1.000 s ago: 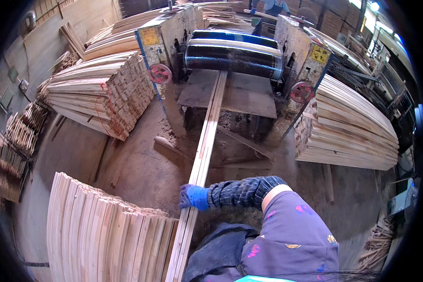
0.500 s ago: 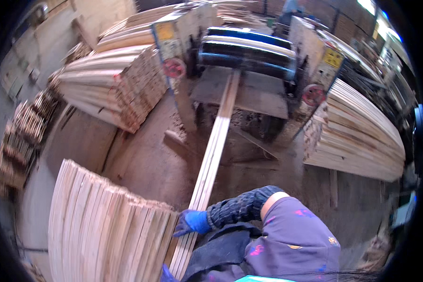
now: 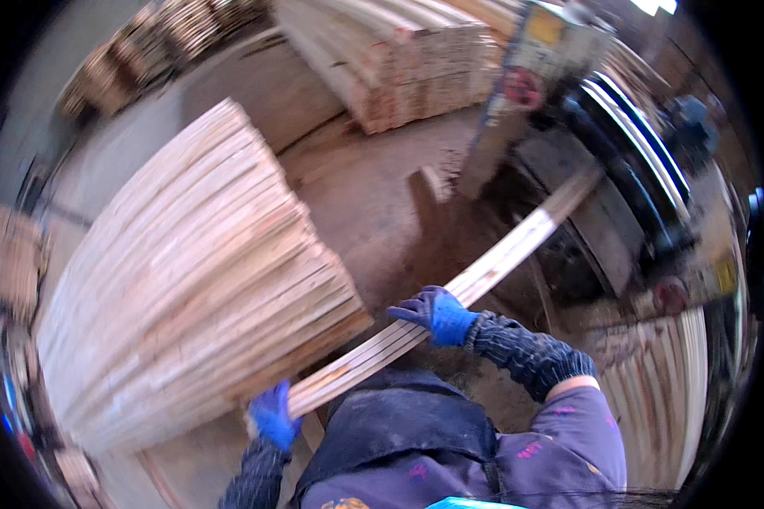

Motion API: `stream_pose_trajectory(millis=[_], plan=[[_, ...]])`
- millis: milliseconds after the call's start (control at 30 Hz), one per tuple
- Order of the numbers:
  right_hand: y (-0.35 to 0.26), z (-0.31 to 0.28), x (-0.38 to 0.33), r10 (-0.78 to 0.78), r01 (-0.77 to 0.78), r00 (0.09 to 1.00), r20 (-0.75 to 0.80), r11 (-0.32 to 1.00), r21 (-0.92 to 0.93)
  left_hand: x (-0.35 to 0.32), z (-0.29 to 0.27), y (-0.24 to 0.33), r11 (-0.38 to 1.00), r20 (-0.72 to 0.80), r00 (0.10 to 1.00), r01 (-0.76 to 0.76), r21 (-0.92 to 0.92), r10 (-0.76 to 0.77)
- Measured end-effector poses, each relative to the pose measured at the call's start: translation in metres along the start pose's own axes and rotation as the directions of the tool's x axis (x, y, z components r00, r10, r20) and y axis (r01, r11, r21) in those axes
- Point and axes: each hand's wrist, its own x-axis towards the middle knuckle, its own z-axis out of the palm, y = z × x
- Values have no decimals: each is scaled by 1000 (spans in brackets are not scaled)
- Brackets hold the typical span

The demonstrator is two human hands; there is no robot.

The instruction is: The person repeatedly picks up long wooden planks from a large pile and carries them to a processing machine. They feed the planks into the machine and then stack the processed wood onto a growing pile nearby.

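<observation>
A narrow bundle of long, pale wooden strips [image 3: 492, 270] slants across the view, its far end on the bed of a machine with dark rollers [image 3: 632, 153]. My left hand [image 3: 273, 417], in a blue glove, is closed on the near end of the strips. Farther along, my right hand [image 3: 440, 316], also gloved in blue, lies over the same strips with its fingers curled round them. Close beside both hands stands a large stack of wooden strips [image 3: 204, 280]; the held bundle runs along its right side.
Another lumber stack [image 3: 433, 68] stands at the back, and a further one [image 3: 654, 390] at the lower right. A red handwheel [image 3: 520, 87] sits on the machine's side post. A short wood block [image 3: 430, 185] lies on the floor. Smaller bundles [image 3: 144, 51] line the far left.
The view has swung left, so the machine now appears at the right. My left hand, barely showing before, is now fully visible at the strips' near end. My right hand still grips them.
</observation>
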Motion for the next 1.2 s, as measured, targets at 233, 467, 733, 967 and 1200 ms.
stream_pose_trajectory(millis=[233,467,733,967,1200], plan=[[-61,5,82,-273,211,962,-13,713,668,63,11,72,977,11,998,-56,-203,60],[-43,43,154,45,-44,999,13,811,584,70,7,84,940,29,995,-78,-332,93],[31,157,193,376,-579,800,468,690,436,2,135,-58,406,48,932,202,-891,-359],[63,302,213,533,-838,486,693,59,542,-37,251,-234,-703,743,159,243,-668,-650],[113,465,201,699,-538,616,363,36,842,-17,325,-348,-727,756,-13,-263,-634,-654]])
